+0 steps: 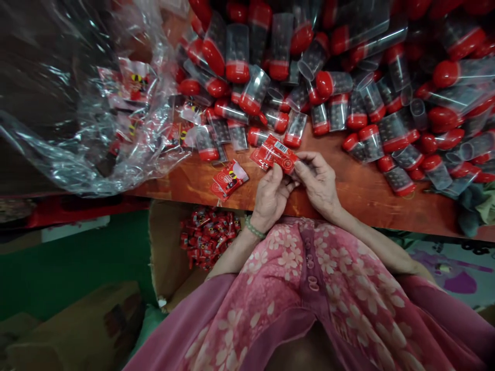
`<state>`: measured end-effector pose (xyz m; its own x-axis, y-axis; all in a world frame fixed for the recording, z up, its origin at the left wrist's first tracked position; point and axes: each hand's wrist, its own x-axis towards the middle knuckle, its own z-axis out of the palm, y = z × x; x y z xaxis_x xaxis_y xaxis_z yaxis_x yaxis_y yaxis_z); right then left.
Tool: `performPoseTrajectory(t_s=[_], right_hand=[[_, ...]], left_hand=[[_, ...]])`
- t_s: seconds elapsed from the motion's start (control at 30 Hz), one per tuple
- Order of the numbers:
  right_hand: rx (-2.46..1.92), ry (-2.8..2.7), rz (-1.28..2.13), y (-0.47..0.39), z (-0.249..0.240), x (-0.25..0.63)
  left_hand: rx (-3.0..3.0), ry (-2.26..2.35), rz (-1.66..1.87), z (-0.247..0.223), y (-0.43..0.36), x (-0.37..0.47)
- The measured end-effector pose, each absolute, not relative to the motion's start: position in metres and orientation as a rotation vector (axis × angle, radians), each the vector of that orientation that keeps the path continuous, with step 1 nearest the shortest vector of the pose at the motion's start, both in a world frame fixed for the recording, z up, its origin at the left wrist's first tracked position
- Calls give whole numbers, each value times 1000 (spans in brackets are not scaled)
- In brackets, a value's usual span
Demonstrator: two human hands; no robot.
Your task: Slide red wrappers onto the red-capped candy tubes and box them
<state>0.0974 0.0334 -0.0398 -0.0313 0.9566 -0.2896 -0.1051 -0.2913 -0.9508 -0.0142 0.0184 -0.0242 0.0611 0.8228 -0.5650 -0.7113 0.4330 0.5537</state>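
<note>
A red printed packet (pixel 274 152) with a barcode is held above the table's front edge. My left hand (pixel 268 198), with a bead bracelet at the wrist, pinches its lower edge with the thumb on top. My right hand (pixel 320 183) grips the packet's right end between thumb and fingers. Something dark shows by the right fingers, too hidden to name. Another red packet (pixel 229 180) lies to the left of my hands. Just beyond them, clear tubes with red caps (pixel 296 129) and dark round contents lie in a heap.
The heap of tubes spreads over the back and right of the wooden table (pixel 363 206). A crumpled clear plastic bag (pixel 154 170) with several packets is at left. Below the edge, an open cardboard box (pixel 164 247) contains many red packets (pixel 209 237). Cloth (pixel 474 206) lies at far right.
</note>
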Motion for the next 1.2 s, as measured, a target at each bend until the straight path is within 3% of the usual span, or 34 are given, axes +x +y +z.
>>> performPoseTrajectory(t_s=[0.43,1.0,1.2], right_hand=[[-1361,-1373,1067,33,-44,92],[-1207,-1263,1632,24,-34,113],[-1334,-1452,1154,14,-37,111]], left_hand=[[188,1121,1274,-32,26,-8],[303,994,1261,-30,32,-21],[320,1024,1195,-29,32,-20]])
